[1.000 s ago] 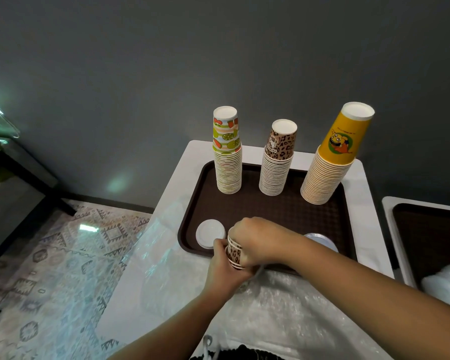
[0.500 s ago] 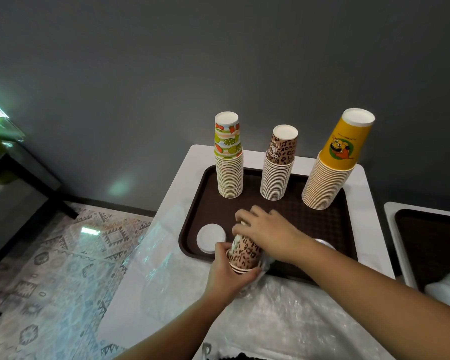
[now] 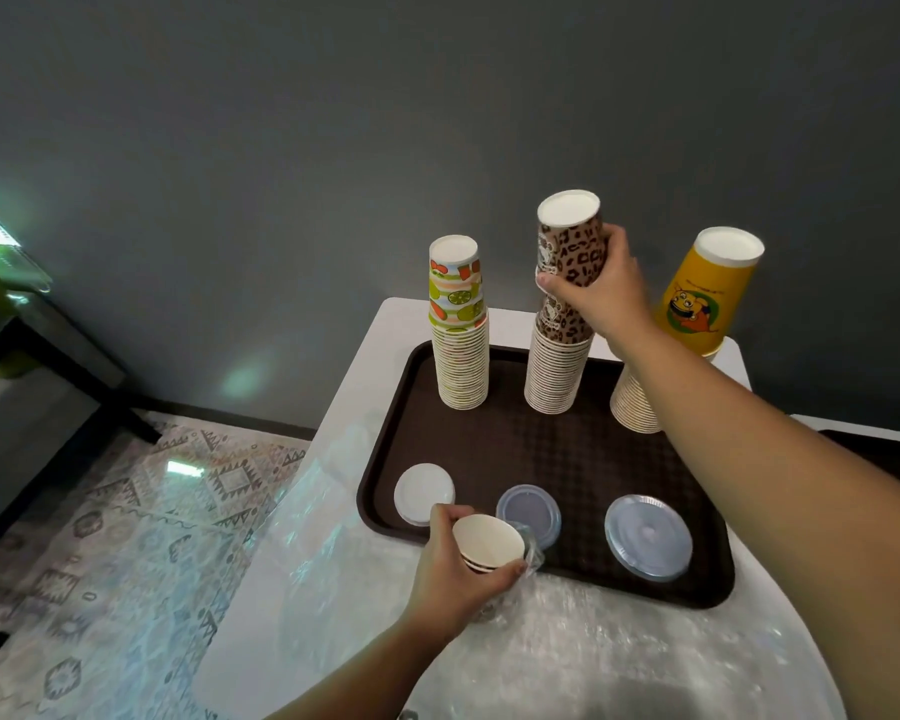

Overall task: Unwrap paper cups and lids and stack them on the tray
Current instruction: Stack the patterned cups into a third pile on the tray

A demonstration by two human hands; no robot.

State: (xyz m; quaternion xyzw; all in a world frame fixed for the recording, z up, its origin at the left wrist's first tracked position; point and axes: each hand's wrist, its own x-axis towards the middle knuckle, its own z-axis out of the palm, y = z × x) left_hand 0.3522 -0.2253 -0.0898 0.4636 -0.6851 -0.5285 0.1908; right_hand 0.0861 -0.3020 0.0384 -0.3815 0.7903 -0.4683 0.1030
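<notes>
Presently noted: right hand (image 3: 601,296) raised over the far edge of the brown tray (image 3: 541,449), fingers and thumb curled round a short batch of leopard-print cups (image 3: 570,241), held upside down directly above the leopard-print stack (image 3: 559,366); whether batch and stack touch, not discernible. Left hand (image 3: 455,574) at the near edge of the tray, fingers wrapped round a few nested cups (image 3: 489,543) lying on their side, open mouths toward the camera, with clear plastic wrap (image 3: 528,556) bunched against them. Standing inverted along the far edge of the tray: fruit-print stack (image 3: 458,330) toward the far left corner, leopard-print stack in the middle, yellow cartoon-print stack (image 3: 697,314) toward the far right corner, partly hidden behind the right forearm. Lying along the near edge of the tray: white lid (image 3: 423,493) at the near left corner, clear lids (image 3: 528,511) near the middle just beside the left hand, larger clear lids (image 3: 648,537) to the right. Tray resting on the white desk (image 3: 385,345); loose clear plastic sheet (image 3: 567,646) spread over the near part of the desk. Patterned rug (image 3: 126,511) on the floor beyond the left edge of the desk.
</notes>
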